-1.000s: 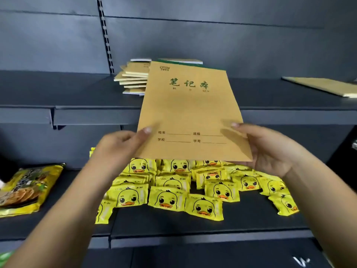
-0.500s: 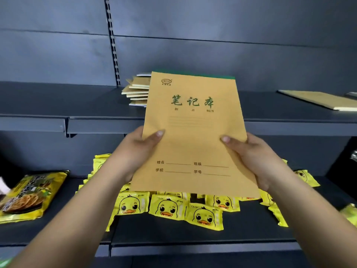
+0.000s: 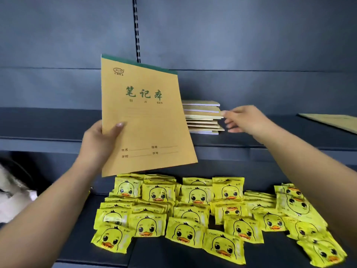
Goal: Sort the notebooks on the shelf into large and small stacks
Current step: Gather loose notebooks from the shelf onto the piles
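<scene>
- Now, nearest and below both hands, yellow duck-print snack packets (image 3: 195,215) are lying spread over the lower shelf (image 3: 173,254), apart from the sorting.
- Above them the left hand (image 3: 96,144) is holding the large notebook (image 3: 144,117) alone, upright and slightly tilted, thumb pressing on the cover and fingers curled behind it; a second ago both hands were gripping it.
- Off to the right of that notebook, the right hand (image 3: 245,120) has let go and is reaching out with its fingers spread and holding nothing, the fingertips (image 3: 224,113) just at the edge of the mixed stack of notebooks (image 3: 202,118).
- Behind the large notebook and beside the right hand, that stack is sitting on the upper shelf (image 3: 58,124), still untidy.
- Farther right, well past the right hand, another large notebook (image 3: 332,121) is lying flat on the same shelf, probably starting the large pile.
- Judging by this, the right hand is going for the next notebook while the left is keeping the large one aside; most sorting is still waiting.
</scene>
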Demonstrator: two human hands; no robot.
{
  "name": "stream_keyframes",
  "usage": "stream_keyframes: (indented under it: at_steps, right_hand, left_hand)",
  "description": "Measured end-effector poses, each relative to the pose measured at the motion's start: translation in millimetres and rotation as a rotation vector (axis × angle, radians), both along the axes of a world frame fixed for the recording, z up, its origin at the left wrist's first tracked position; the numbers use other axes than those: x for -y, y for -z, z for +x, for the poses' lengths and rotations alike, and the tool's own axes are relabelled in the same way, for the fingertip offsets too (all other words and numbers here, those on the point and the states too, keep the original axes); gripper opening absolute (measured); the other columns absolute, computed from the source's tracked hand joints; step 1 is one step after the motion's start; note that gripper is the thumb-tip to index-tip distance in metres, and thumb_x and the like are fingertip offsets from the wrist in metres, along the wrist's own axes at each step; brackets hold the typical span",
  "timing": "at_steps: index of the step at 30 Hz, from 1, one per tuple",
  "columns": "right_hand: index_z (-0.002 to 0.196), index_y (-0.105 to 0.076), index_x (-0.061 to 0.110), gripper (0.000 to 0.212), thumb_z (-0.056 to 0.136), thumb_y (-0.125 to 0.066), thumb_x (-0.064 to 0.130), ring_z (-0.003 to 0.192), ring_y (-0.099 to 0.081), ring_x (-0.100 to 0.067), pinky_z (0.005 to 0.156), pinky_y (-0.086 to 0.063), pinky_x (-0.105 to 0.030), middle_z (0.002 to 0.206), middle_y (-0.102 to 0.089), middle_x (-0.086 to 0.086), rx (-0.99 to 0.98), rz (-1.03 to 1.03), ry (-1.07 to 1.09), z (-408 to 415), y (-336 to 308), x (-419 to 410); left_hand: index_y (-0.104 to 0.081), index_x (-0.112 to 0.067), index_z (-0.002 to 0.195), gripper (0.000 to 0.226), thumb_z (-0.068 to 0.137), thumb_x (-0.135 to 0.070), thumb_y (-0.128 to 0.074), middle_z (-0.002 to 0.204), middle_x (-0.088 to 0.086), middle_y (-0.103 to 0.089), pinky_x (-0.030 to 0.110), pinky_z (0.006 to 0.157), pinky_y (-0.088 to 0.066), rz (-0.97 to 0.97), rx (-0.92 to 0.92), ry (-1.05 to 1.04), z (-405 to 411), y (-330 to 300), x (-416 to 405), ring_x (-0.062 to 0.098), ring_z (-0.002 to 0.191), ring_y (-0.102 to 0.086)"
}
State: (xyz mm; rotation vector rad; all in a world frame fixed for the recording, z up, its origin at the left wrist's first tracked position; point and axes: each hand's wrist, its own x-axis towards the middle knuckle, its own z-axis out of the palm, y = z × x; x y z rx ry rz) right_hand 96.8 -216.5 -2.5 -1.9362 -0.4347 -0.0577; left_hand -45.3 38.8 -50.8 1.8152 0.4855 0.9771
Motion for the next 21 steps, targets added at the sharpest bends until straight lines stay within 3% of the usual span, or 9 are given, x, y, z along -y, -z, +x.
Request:
stream_keyframes:
  at_steps: [3,6,9,11,15,17,21]
  right_hand:
    - [0.102,-0.060,-0.004,0.032,0.090,-0.058,0.025,0.072,-0.057,-0.015,0.066,-0.054,-0.021,0.080,-0.057,-0.008,-0.097,0.058,0.031,32.0,-10.0,-7.6]
    - [0.106,-0.057,-0.001,0.032,0.090,-0.058,0.027,0.079,-0.058,-0.017,0.073,-0.051,-0.027,0.093,-0.060,-0.010,-0.153,0.064,0.040,55.7,-15.0,-20.7]
    - [0.109,-0.055,0.004,0.034,0.091,-0.057,0.032,0.084,-0.056,-0.021,0.077,-0.046,-0.031,0.096,-0.060,-0.010,-0.127,0.021,0.115,81.7,-16.6,-37.1]
    - [0.104,-0.054,0.006,0.037,0.088,-0.058,0.039,0.091,-0.055,-0.026,0.078,-0.046,-0.035,0.103,-0.059,-0.013,-0.129,-0.019,0.200,98.7,-16.1,-44.7]
    - [0.101,-0.053,0.009,0.045,0.082,-0.062,0.049,0.074,-0.058,-0.024,0.062,-0.049,-0.031,0.085,-0.059,-0.009,-0.308,0.121,0.207,128.2,-9.3,-55.0]
    - [0.102,-0.057,0.009,0.046,0.080,-0.064,0.049,0.071,-0.060,-0.026,0.067,-0.052,-0.033,0.080,-0.062,-0.010,-0.366,0.136,0.148,140.9,-3.6,-59.7]
    - [0.090,-0.059,0.005,0.028,0.084,-0.066,0.032,0.064,-0.057,-0.023,0.059,-0.049,-0.034,0.075,-0.059,-0.009,-0.368,0.203,0.128,154.5,-3.4,-61.8]
  left_hand:
    - [-0.057,-0.014,0.113,0.031,0.092,-0.036,-0.049,0.100,0.001,-0.057,0.031,0.071,-0.038,-0.009,0.051,-0.069,7.7,-5.4,-15.9,0.020,0.087,-0.053]
    - [-0.056,-0.011,0.115,0.036,0.092,-0.037,-0.049,0.103,0.002,-0.057,0.031,0.072,-0.038,0.013,0.091,-0.068,20.0,-13.1,-23.8,0.020,0.089,-0.053]
    - [-0.056,-0.011,0.113,0.034,0.091,-0.037,-0.049,0.101,0.002,-0.056,0.030,0.070,-0.039,0.057,0.081,-0.062,36.4,-22.4,-31.4,0.020,0.089,-0.052]
    - [-0.056,-0.013,0.111,0.033,0.091,-0.038,-0.049,0.099,0.002,-0.057,0.027,0.061,-0.040,0.059,0.047,-0.054,45.4,-21.9,-36.8,0.021,0.088,-0.053]
    - [-0.054,-0.019,0.104,0.026,0.091,-0.041,-0.047,0.097,0.003,-0.058,0.025,0.058,-0.041,0.029,0.010,-0.064,55.4,-11.3,-47.2,0.023,0.087,-0.055]
    - [-0.053,-0.019,0.101,0.025,0.091,-0.041,-0.047,0.096,0.002,-0.059,0.027,0.058,-0.042,0.038,0.007,-0.075,58.4,-8.2,-51.1,0.023,0.086,-0.056]
    - [-0.054,-0.021,0.104,0.026,0.090,-0.042,-0.047,0.090,-0.003,-0.059,0.025,0.058,-0.042,0.067,-0.003,-0.067,62.6,-8.2,-53.7,0.016,0.081,-0.056]
